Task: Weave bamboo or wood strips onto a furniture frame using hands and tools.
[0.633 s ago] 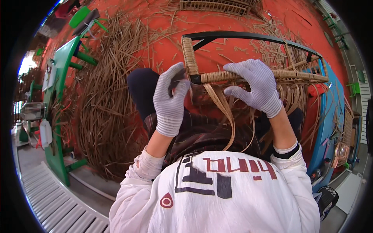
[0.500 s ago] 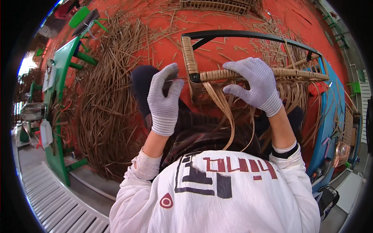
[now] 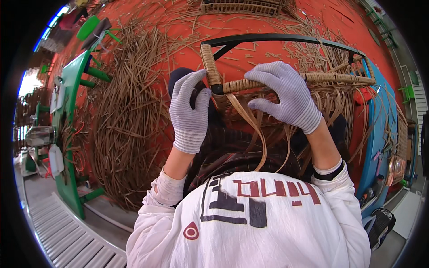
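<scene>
A dark metal frame (image 3: 268, 38) partly wrapped in tan woven strips stands in front of me. My right hand (image 3: 288, 96), in a striped grey-white glove, straddles its near wrapped bar (image 3: 330, 77), fingers curved over it and thumb on the near side. Just left of the frame's wrapped corner post (image 3: 208, 62) is my left hand (image 3: 191, 114), gloved alike, holding nothing. Its fingers and thumb are apart, fingertips close beside the post; contact is hard to tell. Loose tan strips (image 3: 257, 127) hang from the bar near the corner down toward my lap.
Brown strips lie in a large heap (image 3: 129, 111) on the red floor (image 3: 187, 40) to the left. Beyond it stands a green table (image 3: 71, 98). A blue board (image 3: 382, 116) is at the right, and another woven piece (image 3: 241, 6) lies at the far side.
The frame's near left corner has shifted a little to the left, closer to my left hand. My right hand has moved left along with it, still over the bar.
</scene>
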Motion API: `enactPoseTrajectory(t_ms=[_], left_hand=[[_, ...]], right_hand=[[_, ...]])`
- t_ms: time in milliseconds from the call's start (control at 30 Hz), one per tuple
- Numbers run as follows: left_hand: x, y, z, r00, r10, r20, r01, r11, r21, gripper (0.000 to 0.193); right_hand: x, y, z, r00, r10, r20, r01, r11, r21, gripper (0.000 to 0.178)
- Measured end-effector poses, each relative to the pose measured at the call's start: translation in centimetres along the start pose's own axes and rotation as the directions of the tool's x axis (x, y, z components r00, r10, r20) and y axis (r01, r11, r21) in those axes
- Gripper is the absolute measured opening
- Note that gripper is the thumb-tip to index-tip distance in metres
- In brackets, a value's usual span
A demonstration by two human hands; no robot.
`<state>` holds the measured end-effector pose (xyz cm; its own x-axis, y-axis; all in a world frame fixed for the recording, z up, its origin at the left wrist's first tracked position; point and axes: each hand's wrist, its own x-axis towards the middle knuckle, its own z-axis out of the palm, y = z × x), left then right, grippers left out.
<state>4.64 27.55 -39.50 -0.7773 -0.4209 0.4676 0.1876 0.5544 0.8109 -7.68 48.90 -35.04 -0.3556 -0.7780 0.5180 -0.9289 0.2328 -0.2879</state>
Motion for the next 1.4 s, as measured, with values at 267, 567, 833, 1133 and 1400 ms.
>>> enactPoseTrajectory(t_ms=[267, 567, 833, 1133, 1400], left_hand=[[0.1, 0.3, 0.3, 0.999, 0.041, -0.008, -0.041, 0.999, 0.013, 0.037], [-0.2, 0.3, 0.1, 1.0, 0.027, -0.008, -0.026, 0.997, 0.077, 0.036], [-0.5, 0.2, 0.2, 0.996, 0.093, -0.018, -0.09, 0.99, 0.111, 0.036], [-0.8, 0.6, 0.0, 0.996, 0.089, 0.001, -0.089, 0.99, 0.111, 0.037], [-1.2, 0.8, -0.2, 0.993, 0.12, -0.013, -0.118, 0.99, 0.079, 0.039]], right_hand=[[1.8, -1.3, 0.2, 0.988, -0.133, 0.083, 0.127, 0.989, 0.073, 0.047], [2.5, -1.7, 2.2, 0.989, -0.107, -0.103, 0.117, 0.989, 0.094, 0.021], [3.1, -1.5, 2.9, 0.975, 0.209, -0.077, -0.186, 0.956, 0.228, 0.019], [4.1, -2.2, 2.2, 0.902, 0.42, 0.097, -0.429, 0.853, 0.297, 0.027], [4.4, -2.7, 1.8, 0.86, 0.478, 0.177, -0.51, 0.802, 0.31, 0.032]])
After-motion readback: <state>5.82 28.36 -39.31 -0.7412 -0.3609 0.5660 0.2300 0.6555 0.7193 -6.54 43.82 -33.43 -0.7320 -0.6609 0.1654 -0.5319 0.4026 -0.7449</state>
